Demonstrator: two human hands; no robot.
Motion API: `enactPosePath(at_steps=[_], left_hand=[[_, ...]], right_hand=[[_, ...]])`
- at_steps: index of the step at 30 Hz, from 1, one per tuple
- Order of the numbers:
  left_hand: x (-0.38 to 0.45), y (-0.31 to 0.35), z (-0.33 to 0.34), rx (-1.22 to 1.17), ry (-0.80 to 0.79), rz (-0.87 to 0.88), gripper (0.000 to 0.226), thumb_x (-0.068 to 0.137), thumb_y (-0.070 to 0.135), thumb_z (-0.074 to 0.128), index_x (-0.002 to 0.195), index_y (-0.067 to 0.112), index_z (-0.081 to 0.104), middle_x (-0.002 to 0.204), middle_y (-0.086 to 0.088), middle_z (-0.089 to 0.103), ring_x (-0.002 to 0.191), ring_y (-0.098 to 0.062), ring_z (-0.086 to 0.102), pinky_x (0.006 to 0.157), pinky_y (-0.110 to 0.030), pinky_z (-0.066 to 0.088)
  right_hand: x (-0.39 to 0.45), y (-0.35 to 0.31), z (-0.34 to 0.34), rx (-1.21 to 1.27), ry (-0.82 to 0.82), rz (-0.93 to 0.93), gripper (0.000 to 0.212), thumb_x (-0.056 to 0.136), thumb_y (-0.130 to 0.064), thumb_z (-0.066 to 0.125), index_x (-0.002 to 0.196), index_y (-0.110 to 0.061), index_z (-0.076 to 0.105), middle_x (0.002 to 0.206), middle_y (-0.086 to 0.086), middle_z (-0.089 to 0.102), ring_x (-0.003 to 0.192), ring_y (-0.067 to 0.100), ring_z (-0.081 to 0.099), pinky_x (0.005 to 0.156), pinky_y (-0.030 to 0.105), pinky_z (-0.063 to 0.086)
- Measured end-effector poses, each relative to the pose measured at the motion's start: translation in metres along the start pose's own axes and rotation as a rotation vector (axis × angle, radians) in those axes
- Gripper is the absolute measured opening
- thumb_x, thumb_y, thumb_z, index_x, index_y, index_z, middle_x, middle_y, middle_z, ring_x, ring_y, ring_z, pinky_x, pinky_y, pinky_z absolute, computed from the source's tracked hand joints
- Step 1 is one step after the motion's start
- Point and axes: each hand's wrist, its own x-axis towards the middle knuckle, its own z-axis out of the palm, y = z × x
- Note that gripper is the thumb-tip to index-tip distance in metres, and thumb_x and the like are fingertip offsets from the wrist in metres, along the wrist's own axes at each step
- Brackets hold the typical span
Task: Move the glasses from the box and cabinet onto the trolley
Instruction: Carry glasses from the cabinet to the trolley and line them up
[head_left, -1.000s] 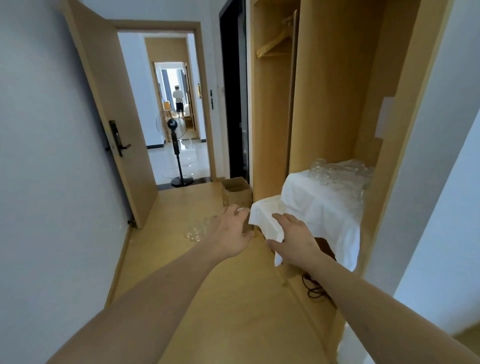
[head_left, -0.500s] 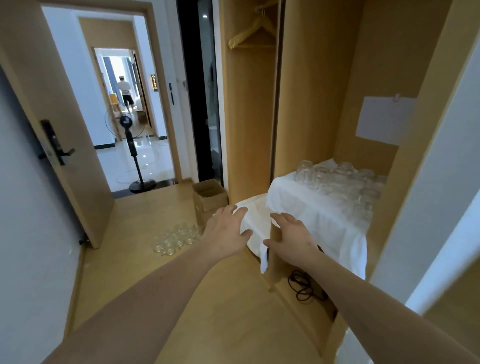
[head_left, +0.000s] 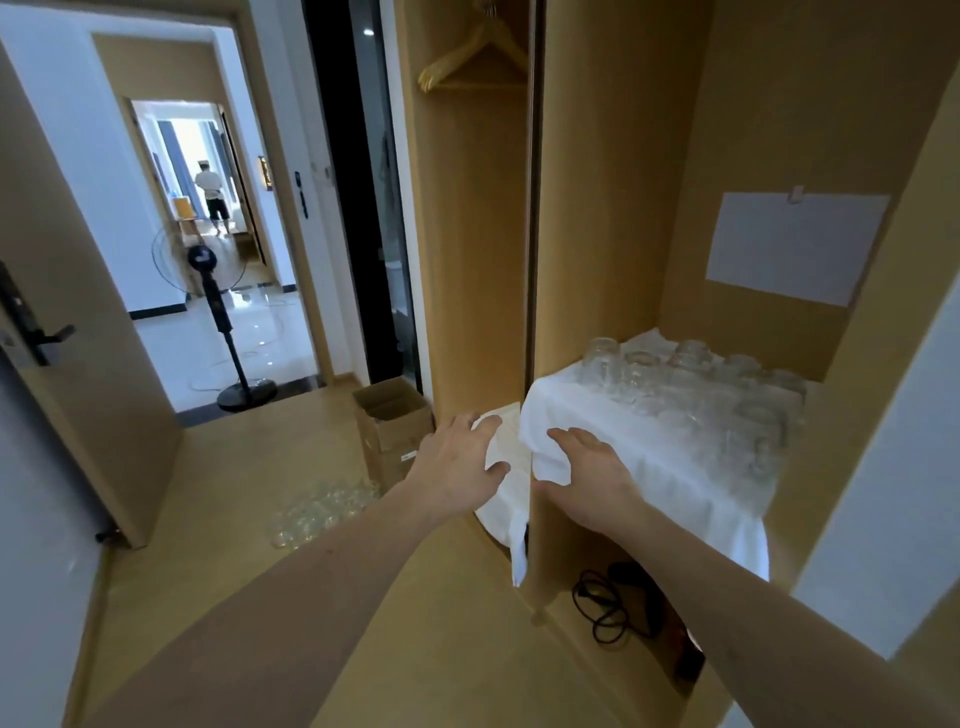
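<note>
Both my arms reach fwd at frame centre. My left hand (head_left: 457, 467) has fingers spread & straight, holding nothing, over the lower white cloth (head_left: 501, 499) that hangs by the cabinet (head_left: 587, 208) divider. My right hand (head_left: 592, 478) has fingers apart too, lying on the front corner of the white cloth on the shelf (head_left: 649, 457), centre right; can't tell if it presses down. Glasses on the shelf (head_left: 691, 384) stand clustered toward the back, right of centre, well beyond my right hand. More glasses on the floor (head_left: 322, 509) sit lower left of centre, just beside the open cardboard box (head_left: 395, 421). Black cable (head_left: 602, 608) lies in the compartment under the shelf. Fan (head_left: 208, 291) stands in the doorway, left.
</note>
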Motion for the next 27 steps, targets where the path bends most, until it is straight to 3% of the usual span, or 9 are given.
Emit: enactPosePath(at_steps=[4,8,13,27], left_hand=[[0.059,-0.008,0.007,0.008,0.001,0.036,0.056,0.097,0.049,0.056,0.147,0.031,0.042,0.149,-0.001,0.046,0.133,-0.026,0.044,0.105,-0.047,0.047],[0.116,-0.009,0.017,0.005,-0.001,0.053,0.059,0.097,0.051,0.056,0.149,0.031,0.039,0.155,-0.003,0.041,0.14,-0.029,0.04,0.111,-0.047,0.04],[0.179,-0.007,0.031,-0.01,-0.012,0.129,0.056,0.096,0.049,0.057,0.146,0.03,0.042,0.149,-0.003,0.045,0.134,-0.028,0.044,0.106,-0.044,0.044],[0.297,-0.005,0.071,-0.082,-0.083,0.309,0.06,0.098,0.044,0.058,0.151,0.022,0.04,0.149,-0.005,0.044,0.134,-0.03,0.042,0.108,-0.044,0.042]], right_hand=[[0.052,0.014,0.001,0.033,0.008,0.012,0.076,0.09,-0.051,0.066,0.154,-0.028,0.034,0.156,0.001,0.041,0.138,0.026,0.043,0.112,0.038,0.039],[0.1,0.035,0.0,0.028,0.012,0.037,0.08,0.09,-0.054,0.066,0.156,-0.027,0.031,0.16,0.001,0.035,0.142,0.027,0.038,0.115,0.04,0.037],[0.15,0.06,-0.002,0.007,0.022,0.064,0.08,0.09,-0.054,0.065,0.157,-0.027,0.03,0.162,0.001,0.034,0.143,0.026,0.037,0.116,0.039,0.035],[0.231,0.108,0.004,-0.021,0.031,0.241,0.079,0.09,-0.052,0.066,0.156,-0.027,0.032,0.163,0.002,0.03,0.145,0.027,0.034,0.117,0.039,0.035]])
